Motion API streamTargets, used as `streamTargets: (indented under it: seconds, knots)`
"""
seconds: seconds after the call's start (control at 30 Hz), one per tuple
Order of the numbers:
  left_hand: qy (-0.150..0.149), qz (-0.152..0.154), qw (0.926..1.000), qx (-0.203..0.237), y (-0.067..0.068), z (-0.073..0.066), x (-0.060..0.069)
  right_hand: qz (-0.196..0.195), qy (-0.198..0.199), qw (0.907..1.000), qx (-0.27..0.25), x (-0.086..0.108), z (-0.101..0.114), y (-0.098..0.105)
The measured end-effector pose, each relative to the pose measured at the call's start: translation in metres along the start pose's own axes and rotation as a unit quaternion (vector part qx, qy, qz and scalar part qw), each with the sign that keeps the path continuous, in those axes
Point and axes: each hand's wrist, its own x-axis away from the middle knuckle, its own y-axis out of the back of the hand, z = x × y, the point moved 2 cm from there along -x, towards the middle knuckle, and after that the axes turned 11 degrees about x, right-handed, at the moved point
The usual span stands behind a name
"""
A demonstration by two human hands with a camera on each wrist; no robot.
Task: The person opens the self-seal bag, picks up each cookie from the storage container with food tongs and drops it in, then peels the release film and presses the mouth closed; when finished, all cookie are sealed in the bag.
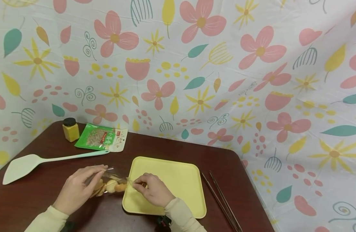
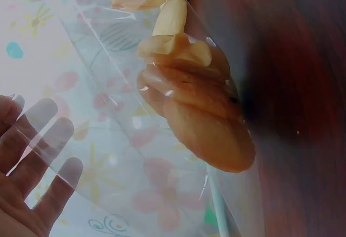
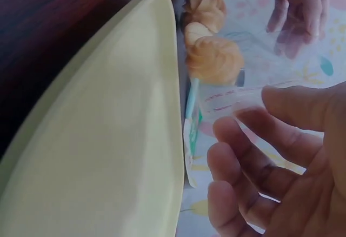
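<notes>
A clear plastic bag point(image 1: 116, 176) of golden swirled cookies point(image 1: 110, 186) is held between both hands, over the table and the left edge of the yellow tray point(image 1: 172, 175). My left hand point(image 1: 77, 187) pinches the bag's upper left edge between thumb and fingers; its other fingers show through the film in the left wrist view. With thumb and forefinger, my right hand point(image 1: 155, 190) pinches the bag's right end above the tray. In the right wrist view, cookies point(image 3: 215, 59) gather along the bag's lower side, beyond the tray's rim.
A pale green spatula point(image 1: 22, 167) lies at the left. Behind it are a yellow jar point(image 1: 71, 131) with a black lid and a green-and-white packet point(image 1: 99, 138). Metal tongs point(image 1: 221, 200) lie right of the tray. A floral cloth point(image 1: 172, 64) hangs behind the dark table point(image 1: 108, 219).
</notes>
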Motion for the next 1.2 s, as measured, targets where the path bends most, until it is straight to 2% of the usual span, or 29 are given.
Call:
streamTargets:
  seconds: [0.2,0.37,0.5,0.73,0.83,1.2]
  knots:
    - [0.000,-0.011,0.9997,0.021,0.003,-0.001,-0.001,-0.022,0.003,0.9997,0.009,-0.005,0.001,0.000]
    - [0.014,-0.025,0.9986,0.045,0.008,0.001,-0.001,-0.039,-0.019,0.9988,-0.021,-0.010,0.005,0.005]
    - [0.038,-0.035,0.9971,0.056,0.011,0.003,0.002,-0.055,-0.027,0.9966,-0.055,-0.014,0.010,0.010]
    - [0.106,-0.041,0.9912,0.068,0.016,0.005,0.006,-0.066,-0.026,0.9925,-0.100,-0.021,0.019,0.019]
    - [0.126,-0.039,0.9886,0.073,0.017,0.005,0.007,-0.069,-0.022,0.9913,-0.110,-0.023,0.022,0.021]
    - [0.159,-0.050,0.9823,0.086,0.024,0.004,0.013,-0.097,0.003,0.9870,-0.128,-0.031,0.035,0.027]
